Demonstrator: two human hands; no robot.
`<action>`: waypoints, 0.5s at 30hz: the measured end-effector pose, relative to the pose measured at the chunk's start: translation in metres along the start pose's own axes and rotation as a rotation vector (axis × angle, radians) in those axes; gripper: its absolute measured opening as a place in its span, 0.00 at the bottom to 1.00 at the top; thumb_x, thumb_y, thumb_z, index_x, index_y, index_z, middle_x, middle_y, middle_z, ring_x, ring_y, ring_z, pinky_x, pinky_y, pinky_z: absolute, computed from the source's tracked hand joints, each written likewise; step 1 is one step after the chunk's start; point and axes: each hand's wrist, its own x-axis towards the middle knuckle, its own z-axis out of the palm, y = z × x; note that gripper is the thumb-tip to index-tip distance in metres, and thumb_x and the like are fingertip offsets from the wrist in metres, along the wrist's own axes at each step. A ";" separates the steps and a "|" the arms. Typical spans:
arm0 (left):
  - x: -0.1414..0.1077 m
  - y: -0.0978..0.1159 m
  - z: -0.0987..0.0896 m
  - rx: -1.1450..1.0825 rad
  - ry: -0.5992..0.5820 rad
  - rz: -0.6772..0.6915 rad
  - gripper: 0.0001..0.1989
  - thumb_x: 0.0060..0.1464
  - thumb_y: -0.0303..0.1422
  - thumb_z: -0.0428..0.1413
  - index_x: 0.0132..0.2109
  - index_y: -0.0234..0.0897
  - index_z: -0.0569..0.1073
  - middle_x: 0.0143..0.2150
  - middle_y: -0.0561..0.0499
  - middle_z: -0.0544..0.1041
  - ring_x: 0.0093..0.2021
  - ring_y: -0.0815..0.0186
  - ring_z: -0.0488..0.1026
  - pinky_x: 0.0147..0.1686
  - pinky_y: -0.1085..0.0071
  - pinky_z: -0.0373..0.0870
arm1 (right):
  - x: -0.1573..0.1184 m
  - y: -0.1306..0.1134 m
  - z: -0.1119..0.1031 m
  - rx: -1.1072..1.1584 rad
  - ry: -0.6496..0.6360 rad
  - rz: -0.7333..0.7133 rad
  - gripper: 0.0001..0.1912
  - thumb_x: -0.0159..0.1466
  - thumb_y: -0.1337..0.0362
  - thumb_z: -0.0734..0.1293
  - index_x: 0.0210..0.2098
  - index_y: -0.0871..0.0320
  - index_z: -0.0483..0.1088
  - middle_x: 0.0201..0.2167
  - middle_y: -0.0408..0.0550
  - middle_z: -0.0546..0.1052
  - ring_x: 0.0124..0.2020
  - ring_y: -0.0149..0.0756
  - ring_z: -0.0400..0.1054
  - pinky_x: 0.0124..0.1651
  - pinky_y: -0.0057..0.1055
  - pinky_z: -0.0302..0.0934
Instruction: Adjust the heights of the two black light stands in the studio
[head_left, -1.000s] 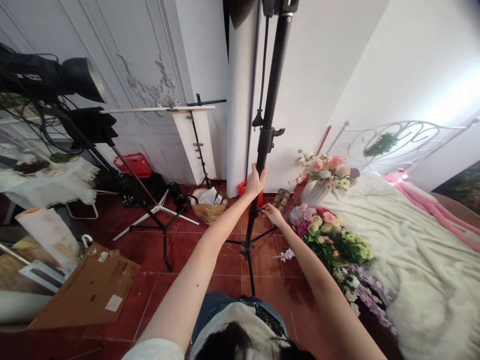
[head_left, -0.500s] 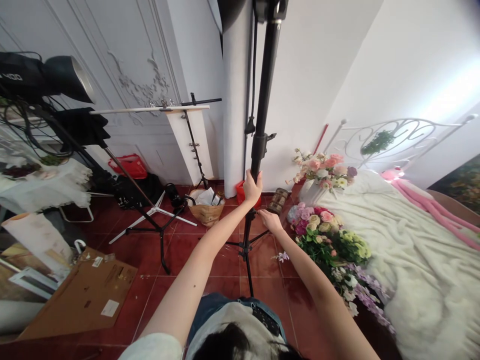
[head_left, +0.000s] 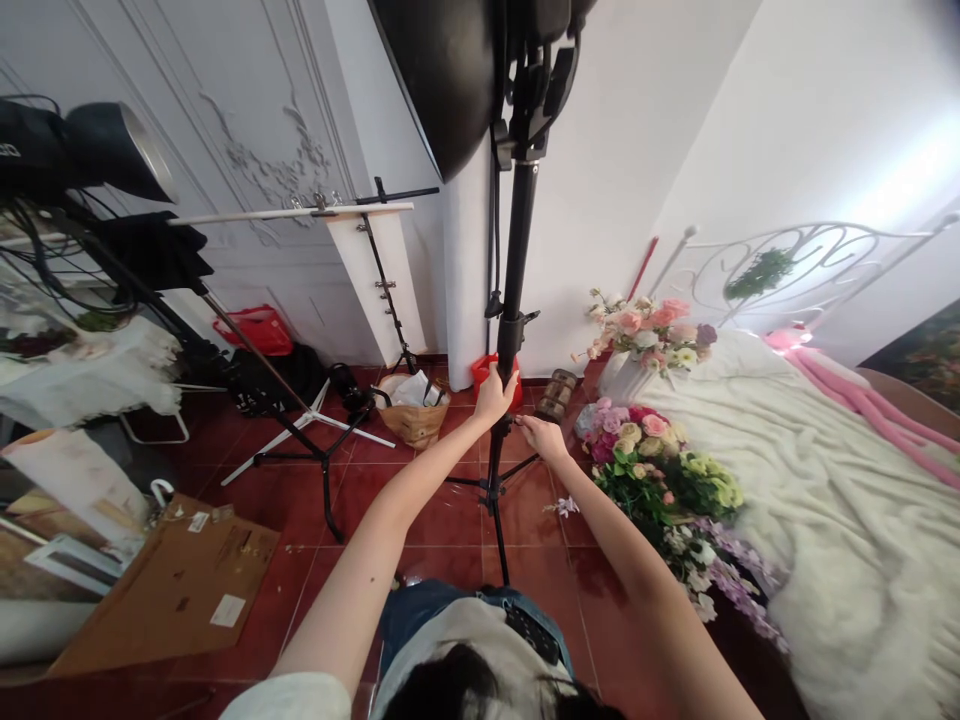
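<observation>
A black light stand [head_left: 517,250] rises in front of me, its tripod legs spread on the red tiles. My left hand [head_left: 495,396] is wrapped round the pole just below a collar with a knob [head_left: 529,318]. Slightly lower, my right hand [head_left: 541,436] pinches the lower locking knob [head_left: 517,421] at the pole's right side; my fingers cover most of that knob. Atop the stand sits a studio light with a large black reflector dish [head_left: 457,80], cut off by the upper edge. A cable with a plug [head_left: 493,303] hangs beside the pole.
Another studio light [head_left: 112,150] on a stand is at left, above a flat cardboard box [head_left: 180,585]. A woven basket [head_left: 412,425] and a red bag [head_left: 487,372] lie behind my stand. Artificial flowers [head_left: 637,450] and a bed with a white blanket [head_left: 795,470] are at right.
The upper pole section has slid down, bringing the light and reflector dish lower into view. My left hand has moved down slightly with the collar; my right hand stays at the lower knob.
</observation>
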 end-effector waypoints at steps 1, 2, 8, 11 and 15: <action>-0.001 -0.002 0.000 0.006 0.010 0.009 0.19 0.60 0.46 0.46 0.50 0.37 0.60 0.40 0.43 0.77 0.41 0.60 0.77 0.41 0.64 0.71 | 0.000 0.000 0.000 -0.013 -0.001 0.021 0.11 0.66 0.60 0.60 0.41 0.52 0.73 0.42 0.49 0.79 0.40 0.40 0.73 0.34 0.26 0.56; -0.002 -0.004 0.000 0.014 0.020 0.019 0.19 0.60 0.46 0.46 0.50 0.37 0.60 0.41 0.42 0.77 0.42 0.60 0.77 0.41 0.64 0.71 | 0.001 -0.001 0.000 -0.029 -0.004 0.046 0.11 0.66 0.59 0.60 0.40 0.52 0.73 0.39 0.50 0.80 0.38 0.40 0.73 0.34 0.26 0.56; -0.001 -0.006 0.004 0.030 0.019 0.029 0.20 0.59 0.49 0.46 0.49 0.37 0.61 0.39 0.43 0.76 0.40 0.60 0.76 0.41 0.64 0.70 | 0.002 0.001 -0.001 -0.034 0.032 0.101 0.09 0.64 0.58 0.62 0.37 0.53 0.73 0.34 0.51 0.80 0.35 0.41 0.73 0.32 0.26 0.53; -0.001 -0.007 0.009 0.023 0.034 -0.005 0.22 0.59 0.50 0.45 0.49 0.36 0.61 0.37 0.43 0.77 0.38 0.60 0.76 0.40 0.64 0.70 | 0.002 0.000 -0.004 0.007 0.014 0.115 0.09 0.64 0.58 0.63 0.36 0.53 0.73 0.34 0.52 0.80 0.36 0.42 0.73 0.33 0.27 0.53; -0.001 -0.010 0.012 0.013 0.025 -0.022 0.23 0.59 0.49 0.45 0.51 0.35 0.61 0.37 0.43 0.77 0.40 0.59 0.76 0.43 0.62 0.70 | 0.001 -0.004 -0.010 -0.014 -0.013 0.133 0.08 0.64 0.58 0.63 0.35 0.52 0.72 0.32 0.51 0.80 0.36 0.42 0.73 0.35 0.27 0.53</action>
